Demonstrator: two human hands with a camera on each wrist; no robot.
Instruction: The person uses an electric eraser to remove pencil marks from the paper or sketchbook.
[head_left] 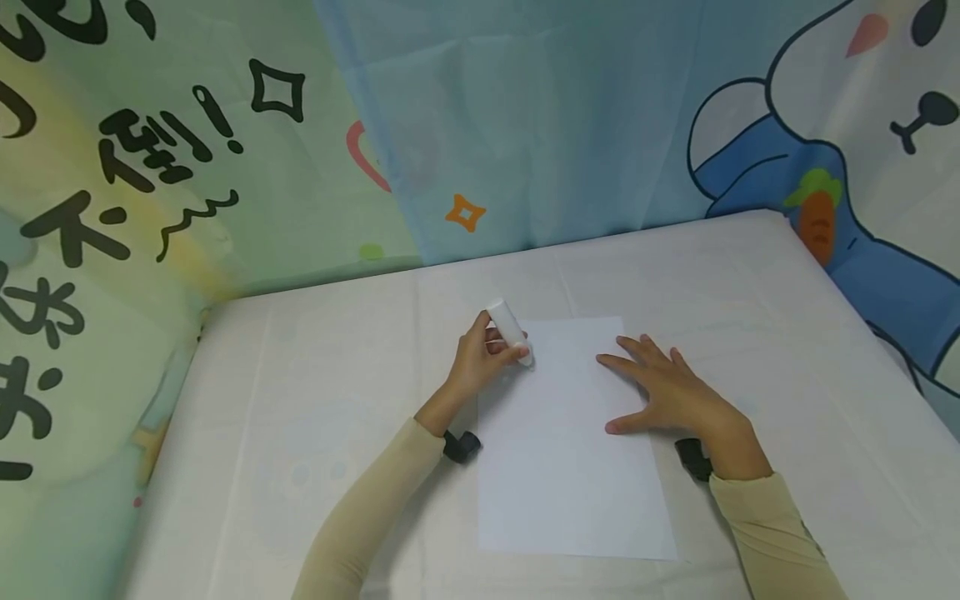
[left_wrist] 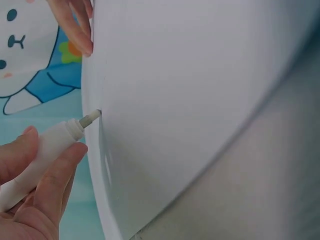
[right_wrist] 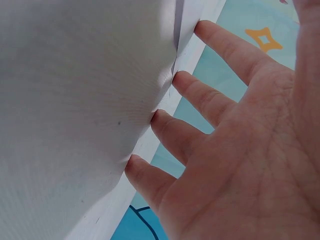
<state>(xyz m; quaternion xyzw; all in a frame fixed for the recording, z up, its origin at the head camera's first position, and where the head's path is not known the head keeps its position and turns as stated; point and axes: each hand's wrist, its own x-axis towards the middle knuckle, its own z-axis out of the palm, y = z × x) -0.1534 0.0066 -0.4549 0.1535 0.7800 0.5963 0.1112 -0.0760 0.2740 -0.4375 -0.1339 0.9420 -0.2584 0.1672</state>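
Observation:
My left hand (head_left: 478, 360) grips a thick white pen (head_left: 507, 332) between thumb and fingers, near the paper's upper left corner. In the left wrist view the pen (left_wrist: 42, 165) has a narrow greyish tip, which points down at the paper (left_wrist: 200, 75) and seems to touch it. A plain white sheet of paper (head_left: 566, 492) lies flat on the table. My right hand (head_left: 671, 392) rests with spread fingers on the sheet's upper right part. The right wrist view shows its fingertips (right_wrist: 165, 117) pressing on the paper (right_wrist: 75, 100).
A white cloth covers the table (head_left: 322, 467). Behind it and along the left hangs a printed curtain (head_left: 540, 125) with black lettering and a cartoon animal. A black wrist strap (head_left: 462, 447) sits at the left wrist, another strap (head_left: 693, 459) at the right.

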